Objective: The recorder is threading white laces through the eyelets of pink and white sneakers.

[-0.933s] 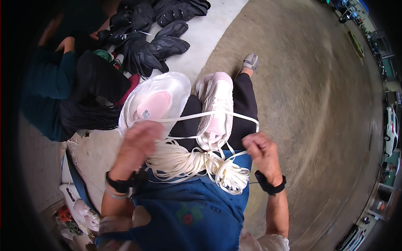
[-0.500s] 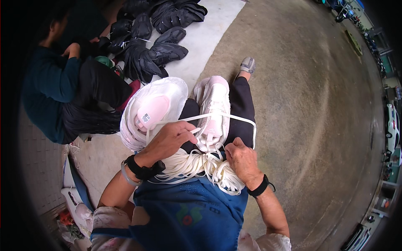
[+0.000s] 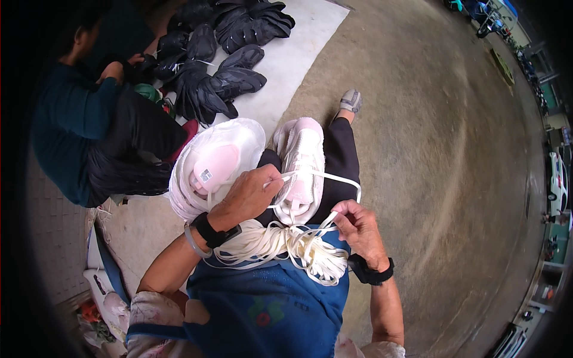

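A white and pink shoe upper (image 3: pixel 305 143) lies across my lap, toe pointing away, with a white shoelace (image 3: pixel 329 175) running over its eyelets. At the upper's left edge, the fingers of my left hand (image 3: pixel 252 192) are closed on a length of this lace. My right hand (image 3: pixel 362 231), to the right of the upper's heel end, pinches white lace between thumb and fingers. Between my wrists, a thick bundle of white laces (image 3: pixel 298 249) rests on my blue apron (image 3: pixel 268 298). Left of my lap sits a stack of white and pink uppers (image 3: pixel 218 162), partly behind my left hand.
A person in a dark green top (image 3: pixel 74 128) sits at the left, hands partly hidden. Several black shoe uppers (image 3: pixel 206 89) are heaped on a white sheet (image 3: pixel 307 42) ahead. Brown concrete floor (image 3: pixel 441 197) stretches to the right, with parked vehicles along the far edge.
My left hand has moved right and slightly up, against the upper's edge. My right hand has turned and shifted right, drawing lace out. The lace loop across the upper has moved.
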